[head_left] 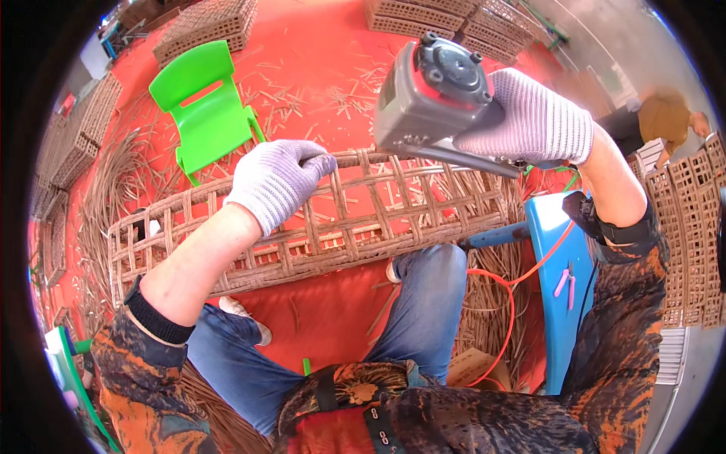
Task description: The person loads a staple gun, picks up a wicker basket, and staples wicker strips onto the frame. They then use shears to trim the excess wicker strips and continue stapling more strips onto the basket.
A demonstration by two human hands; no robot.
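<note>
A long brown woven rattan-like frame [349,244] with an open grid lies across in front of my knees. My left hand [276,180], in a pale knitted glove, is closed at its far edge; the fingertips are partly hidden. Gloved the same way, my right hand [529,117] grips a grey air-powered nail or staple gun [435,98] by its handle. The gun is raised over the frame's far right part, its round capped end facing up toward me. Whether its nose touches the weave I cannot tell.
A bright green chair [198,98] stands beyond the frame. At right is a blue stool or bench [556,234] with pink-handled snips [570,291], beside an orange hose [511,310]. Loose strips [113,197] litter the red floor. Woven pieces [208,30] are stacked around; another person [665,117] bends at far right.
</note>
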